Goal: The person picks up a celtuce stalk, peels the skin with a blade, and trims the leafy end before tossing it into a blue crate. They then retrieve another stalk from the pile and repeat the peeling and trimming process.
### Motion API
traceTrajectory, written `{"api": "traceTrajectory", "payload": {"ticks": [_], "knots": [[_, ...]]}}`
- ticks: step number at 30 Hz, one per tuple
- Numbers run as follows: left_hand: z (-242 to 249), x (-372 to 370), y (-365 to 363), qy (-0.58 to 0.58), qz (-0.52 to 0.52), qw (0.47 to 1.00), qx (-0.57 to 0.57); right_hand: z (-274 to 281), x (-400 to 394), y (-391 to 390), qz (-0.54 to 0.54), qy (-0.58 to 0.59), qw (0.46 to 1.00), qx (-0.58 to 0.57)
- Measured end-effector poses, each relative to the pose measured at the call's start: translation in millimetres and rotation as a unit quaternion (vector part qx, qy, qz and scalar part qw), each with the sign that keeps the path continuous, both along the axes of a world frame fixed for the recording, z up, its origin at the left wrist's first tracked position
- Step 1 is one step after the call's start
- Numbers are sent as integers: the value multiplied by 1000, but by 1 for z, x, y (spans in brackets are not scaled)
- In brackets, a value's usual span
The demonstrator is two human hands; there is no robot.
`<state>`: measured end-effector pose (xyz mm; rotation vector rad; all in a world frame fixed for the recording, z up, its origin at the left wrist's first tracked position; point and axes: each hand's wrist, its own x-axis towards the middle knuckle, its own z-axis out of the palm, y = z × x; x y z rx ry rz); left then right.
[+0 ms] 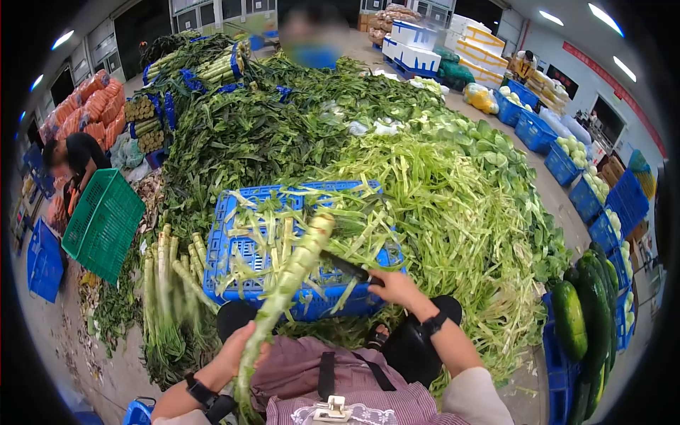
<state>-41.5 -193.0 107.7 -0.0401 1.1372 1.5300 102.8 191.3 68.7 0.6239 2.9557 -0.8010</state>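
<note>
My left hand point(239, 352) is closed around the lower part of a long celtuce stalk point(292, 273), which leans up and away over the blue crate. In my right hand point(397, 289) is a dark-handled knife point(348, 266), its blade close to the stalk's right side. Pale ridges show along the stalk where leaves grew. Beneath both hands the upturned blue crate point(312, 304) is strewn with green peel strips point(248, 244). Several stripped celtuce stalks point(164, 276) stand and lean to the left of the crate.
A big heap of peelings point(439, 205) and dark leaves point(241, 134) surrounds the crate. At left, a person point(78, 159) bends behind a green basket point(106, 223). Large winter melons point(591, 312) lie at right, near a row of blue crates point(559, 164). Another person, blurred, is at the back.
</note>
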Motion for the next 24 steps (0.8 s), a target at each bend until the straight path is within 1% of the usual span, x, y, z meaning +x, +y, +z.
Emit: {"api": "traceTrajectory", "payload": {"ticks": [1,2,3,5,6,8,9,10,11,12,13,14,15,16,17,18,19,20,21,22,24], "knots": [[-5,1,5,-13,-21,1000,5,12,-7,8,-16,-43,994,101],[-8,2,8,-26,-42,999,10,15,-11,25,-37,-65,989,128],[-7,5,8,-26,-43,999,9,8,-11,44,-74,-29,988,135],[-3,8,9,-18,-67,997,29,2,-10,76,-140,1,960,242],[-5,7,10,-18,-66,997,32,1,-8,92,-140,1,959,245],[-12,6,7,-27,-124,984,128,6,-8,103,-300,42,922,239],[-20,5,9,-30,-121,984,126,3,-6,102,-298,38,924,238],[-34,7,17,-32,-148,982,109,-1,4,100,-292,118,931,183],[-48,10,26,-36,-177,979,92,7,13,90,-285,194,930,127],[-62,14,35,-44,-180,978,92,12,15,73,-298,160,940,48],[-76,17,47,-62,-176,980,74,-2,21,61,-272,213,938,27],[-87,13,64,-73,-178,979,62,-7,26,45,-282,198,938,-22],[-102,11,76,-139,-172,973,67,-1,30,28,-250,198,948,-8],[-101,13,84,-113,-177,977,48,-21,36,26,-200,206,956,57],[-90,15,90,-89,-166,982,1,-21,42,13,-188,132,964,136],[-82,13,93,-62,-154,985,-49,-20,46,4,-184,71,976,96],[-86,10,95,-57,-169,983,-45,-24,48,1,-167,38,983,70],[-92,8,90,33,-160,985,-55,-26,47,-3,-171,15,983,58],[-98,8,86,122,-146,980,-63,-32,46,-8,-179,30,981,63],[-99,9,85,125,-149,979,-59,-36,43,-12,-183,45,980,70],[-94,15,78,330,-152,927,-95,-36,39,-22,-188,108,974,72]]}}
